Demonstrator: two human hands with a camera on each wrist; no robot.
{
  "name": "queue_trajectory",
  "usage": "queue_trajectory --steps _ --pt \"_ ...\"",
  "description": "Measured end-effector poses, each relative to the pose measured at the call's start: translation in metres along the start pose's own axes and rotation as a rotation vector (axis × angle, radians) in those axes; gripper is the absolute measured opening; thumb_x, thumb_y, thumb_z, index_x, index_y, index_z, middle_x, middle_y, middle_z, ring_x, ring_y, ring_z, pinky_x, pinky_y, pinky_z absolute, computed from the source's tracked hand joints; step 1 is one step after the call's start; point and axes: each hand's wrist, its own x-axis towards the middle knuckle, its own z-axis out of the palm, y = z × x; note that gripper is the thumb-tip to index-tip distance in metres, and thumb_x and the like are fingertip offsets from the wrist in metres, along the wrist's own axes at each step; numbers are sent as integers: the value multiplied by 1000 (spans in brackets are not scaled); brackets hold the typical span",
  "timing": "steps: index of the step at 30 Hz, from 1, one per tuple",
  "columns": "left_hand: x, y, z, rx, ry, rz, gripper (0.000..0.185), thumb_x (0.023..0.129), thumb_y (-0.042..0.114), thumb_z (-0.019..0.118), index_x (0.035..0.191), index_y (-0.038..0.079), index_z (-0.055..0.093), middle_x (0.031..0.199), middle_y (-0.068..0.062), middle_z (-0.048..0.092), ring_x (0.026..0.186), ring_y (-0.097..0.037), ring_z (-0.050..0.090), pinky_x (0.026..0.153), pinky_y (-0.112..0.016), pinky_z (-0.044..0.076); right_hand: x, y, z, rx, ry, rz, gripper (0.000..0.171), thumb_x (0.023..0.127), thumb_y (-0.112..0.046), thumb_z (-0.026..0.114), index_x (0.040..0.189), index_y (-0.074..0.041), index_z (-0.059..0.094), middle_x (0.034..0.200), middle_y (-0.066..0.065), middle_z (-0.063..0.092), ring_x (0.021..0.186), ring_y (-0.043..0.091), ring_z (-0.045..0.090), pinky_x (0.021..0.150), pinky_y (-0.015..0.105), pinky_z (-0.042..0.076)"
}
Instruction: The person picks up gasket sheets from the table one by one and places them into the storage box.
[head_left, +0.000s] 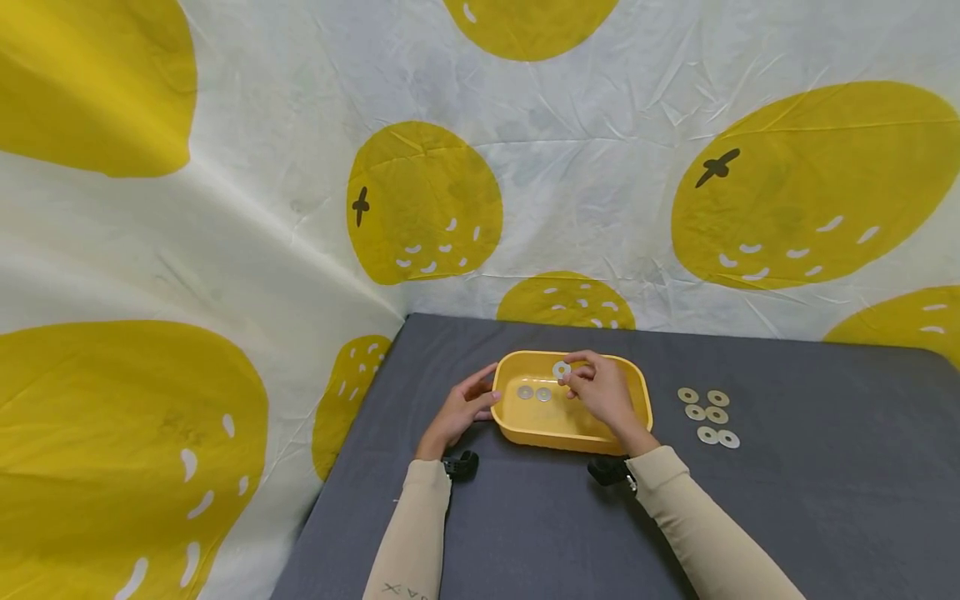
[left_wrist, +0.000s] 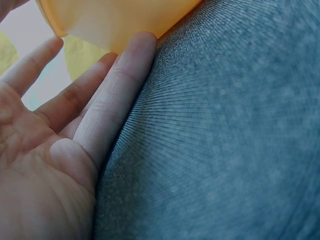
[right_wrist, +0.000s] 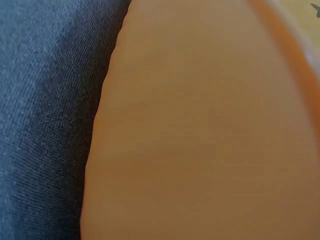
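Observation:
In the head view, a yellow plastic tray (head_left: pixel 570 440) stands on the dark cloth. My right hand (head_left: pixel 602 392) reaches over it and pinches a flat metal washer (head_left: pixel 556 367) between thumb and fingertips. Two more washers, a left one (head_left: pixel 521 392) and a right one (head_left: pixel 543 396), lie side by side on the tray floor. At the tray's left end is my left hand (head_left: pixel 457 414), its thumb at the rim. The left wrist view shows straight fingers (left_wrist: pixel 107 105) against the tray's outer wall (left_wrist: pixel 110 22). Only the tray's side wall (right_wrist: pixel 200 125) fills the right wrist view; the right hand is hidden there.
Right of the tray, several washers (head_left: pixel 717 398) lie in pairs on the grey-covered table (head_left: pixel 840 467). A white curtain (head_left: pixel 570 200) with yellow fruit shapes hangs behind the table and along its left side.

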Motion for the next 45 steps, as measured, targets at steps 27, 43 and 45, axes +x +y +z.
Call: queue_trajectory --steps 27,43,45 --pt "0 1 0 12 6 1 61 98 32 71 153 36 47 142 -17 57 120 -31 65 90 -37 62 15 17 7 -370 -66 35 23 93 -11 71 115 -6 72 78 7 76 64 14 63 61 25 43" --pt "0 2 0 10 13 -10 59 98 29 71 152 37 48 139 -17 58 115 -26 67 90 -38 62 13 18 8 -496 -78 56 23 89 -20 78 107 -6 73 87 6 72 74 19 62 64 28 43" --pt "0 2 0 7 12 -8 58 99 28 71 151 38 49 138 -16 58 114 -26 67 90 -38 63 13 17 7 -505 -79 77 24 90 -22 78 108 -7 73 90 7 72 76 20 63 64 29 44"
